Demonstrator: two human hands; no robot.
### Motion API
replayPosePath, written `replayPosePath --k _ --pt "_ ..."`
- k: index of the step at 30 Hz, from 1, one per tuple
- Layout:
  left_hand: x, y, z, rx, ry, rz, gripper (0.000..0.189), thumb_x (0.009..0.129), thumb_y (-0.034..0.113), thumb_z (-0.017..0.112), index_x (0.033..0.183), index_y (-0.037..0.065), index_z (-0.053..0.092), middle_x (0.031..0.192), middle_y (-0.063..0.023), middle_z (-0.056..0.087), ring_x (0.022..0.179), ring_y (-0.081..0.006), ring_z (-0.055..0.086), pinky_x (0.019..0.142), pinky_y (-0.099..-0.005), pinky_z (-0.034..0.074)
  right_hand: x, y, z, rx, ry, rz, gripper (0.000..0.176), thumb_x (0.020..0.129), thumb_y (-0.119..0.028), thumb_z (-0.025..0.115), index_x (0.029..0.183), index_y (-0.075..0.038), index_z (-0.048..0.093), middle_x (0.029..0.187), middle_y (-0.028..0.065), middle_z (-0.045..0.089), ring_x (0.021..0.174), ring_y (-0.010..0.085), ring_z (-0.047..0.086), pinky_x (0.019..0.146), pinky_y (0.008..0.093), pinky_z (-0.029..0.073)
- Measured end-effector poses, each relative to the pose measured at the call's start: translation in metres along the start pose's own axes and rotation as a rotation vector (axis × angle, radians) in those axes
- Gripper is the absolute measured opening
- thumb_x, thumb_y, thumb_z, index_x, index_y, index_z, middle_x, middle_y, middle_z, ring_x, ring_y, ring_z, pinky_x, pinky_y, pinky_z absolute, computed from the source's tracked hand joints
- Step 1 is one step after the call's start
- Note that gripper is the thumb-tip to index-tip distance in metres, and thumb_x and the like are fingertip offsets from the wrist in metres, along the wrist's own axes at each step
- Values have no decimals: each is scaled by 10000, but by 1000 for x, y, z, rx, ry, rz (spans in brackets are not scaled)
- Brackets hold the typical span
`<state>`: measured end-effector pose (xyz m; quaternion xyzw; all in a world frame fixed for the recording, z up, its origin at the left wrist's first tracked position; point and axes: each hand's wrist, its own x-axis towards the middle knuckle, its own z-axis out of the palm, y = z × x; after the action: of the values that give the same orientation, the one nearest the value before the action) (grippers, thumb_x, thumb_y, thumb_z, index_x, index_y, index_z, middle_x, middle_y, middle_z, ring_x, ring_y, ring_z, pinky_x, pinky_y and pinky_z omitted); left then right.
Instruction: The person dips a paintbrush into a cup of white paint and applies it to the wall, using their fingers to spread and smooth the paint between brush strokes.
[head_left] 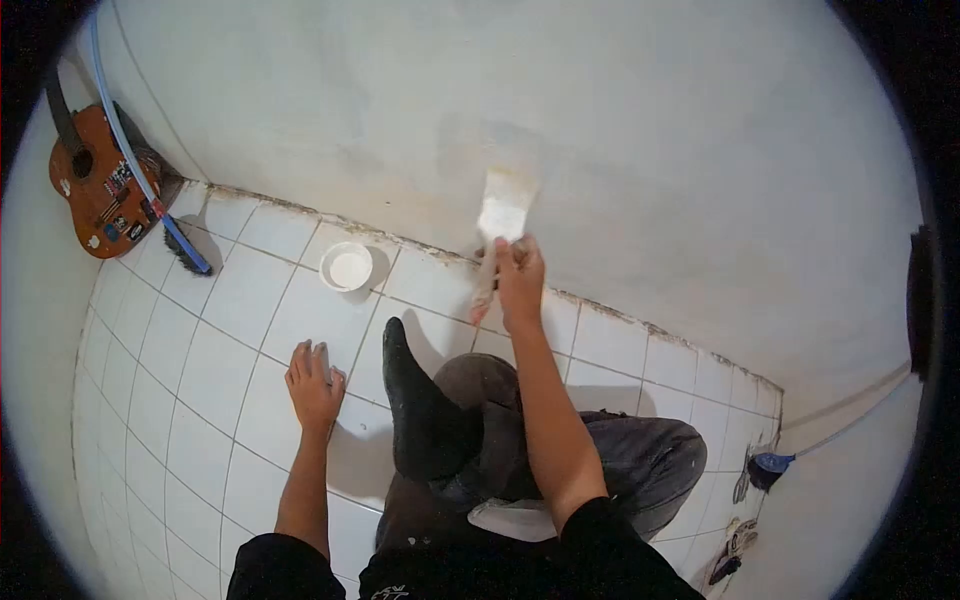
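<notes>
My right hand [521, 285] grips a paintbrush [504, 212], its wide white-coated head up against the pale wall [650, 170]. Below my fingers the brush's handle points down toward the floor. A damp-looking darker patch surrounds the bristles on the wall. My left hand [316, 388] rests on the white tiled floor [250, 375] with fingers spread, holding nothing. Between that hand and the wall stands a small white bowl [346, 267] with white paint-like contents.
A guitar [100, 185] leans in the left corner, with a blue-handled broom [187, 245] in front of it. My dark-socked foot [420, 410] lies between my arms. At right are a blue brush-like tool [768, 468] and small dark items [733, 550] along the wall.
</notes>
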<state>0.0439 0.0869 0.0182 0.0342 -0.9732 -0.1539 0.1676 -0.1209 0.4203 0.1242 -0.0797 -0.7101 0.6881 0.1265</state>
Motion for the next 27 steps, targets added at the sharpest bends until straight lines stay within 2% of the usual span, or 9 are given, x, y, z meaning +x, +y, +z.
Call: replayPosePath --k 1,3,6,10,12,15,19,21,27 --pt "0 1 0 -6 -4 4 547 852 191 630 1383 85 556 1472 -166 487 1407 -355 422 1110 -507 347 -2 11 -1 -5 7 1 291 1043 -208 607 1228 8 544 931 119 739 759 146 688 576 292 541" --pt "0 2 -1 -14 -26 -18 564 844 201 635 1389 83 554 1476 -167 482 1414 -359 415 1119 -506 339 -14 18 7 80 -88 235 352 1012 -183 628 1253 58 539 1054 177 710 906 215 707 806 347 572" --pt "-2 0 -1 -20 -28 1 600 842 220 642 1418 85 542 1481 -172 477 1426 -365 405 1130 -514 327 -24 7 9 60 -175 453 393 1010 -169 632 1303 58 499 1084 186 699 908 215 703 790 346 575" --pt "0 -2 0 -28 -51 -20 599 857 228 641 1429 86 538 1490 -172 471 1429 -367 401 1135 -517 324 -27 -22 8 154 -259 400 414 1024 -161 618 1346 43 458 1083 183 689 931 198 693 769 342 579" --pt "0 -2 1 -9 -48 -20 589 861 227 640 1424 85 539 1492 -171 470 1429 -365 402 1135 -517 326 -26 -26 12 192 -169 51 430 1041 -173 611 1374 27 427 1055 151 692 889 177 685 745 319 570" --pt "-1 1 -3 -10 -53 -26 574 866 199 638 1419 83 538 1491 -184 469 1425 -368 405 1139 -523 328 -20 -41 6 199 -123 -157 409 1054 -192 602 1367 17 439 1036 118 689 879 151 663 750 302 557" --pt "2 2 -3 -8 -51 -29 567 869 174 642 1420 91 537 1491 -192 465 1423 -368 407 1147 -526 325 -4 -56 -6 222 -35 -189 402 1053 -197 613 1360 17 465 1032 107 688 858 133 645 740 287 549" --pt "2 2 -3 -7 -63 -34 560 872 187 642 1414 85 543 1490 -191 467 1423 -367 409 1150 -523 324 0 -55 -15 85 -50 -66 422 1038 -232 644 1347 20 504 1035 118 686 880 138 647 740 276 547" --pt "0 1 2 5 -47 -23 543 873 219 627 1391 71 556 1490 -175 476 1426 -358 412 1132 -516 329 0 9 -21 -151 -6 119 563 974 -281 705 1359 73 497 1139 186 702 914 222 718 652 310 585"
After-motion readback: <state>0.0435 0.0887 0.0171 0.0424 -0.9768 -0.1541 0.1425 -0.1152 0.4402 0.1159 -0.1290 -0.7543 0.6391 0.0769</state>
